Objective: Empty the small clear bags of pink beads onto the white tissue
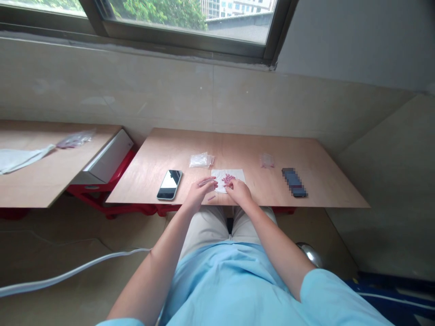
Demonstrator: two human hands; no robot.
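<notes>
A white cloth or paper sheet (219,188) lies near the front edge of the table, with a cluster of small pinkish-red beads (228,179) on it. My left hand (199,192) is at the sheet's left side, fingers closed around a thin, pale, shiny piece too small to name. At the sheet's lower right, my right hand (239,192) has its thumb and fingertips pinched together just below the beads; whatever sits between them is hidden. A short pink sliver (211,198) rests on the wood by my left hand.
A phone (169,184) lies left on the table (136,181), and a blurred dark object (294,182) right. Clear plastic bags (201,160) and a smaller bag (267,160) sit farther back. A second table (30,190) stands left; a white cable (74,270) crosses below.
</notes>
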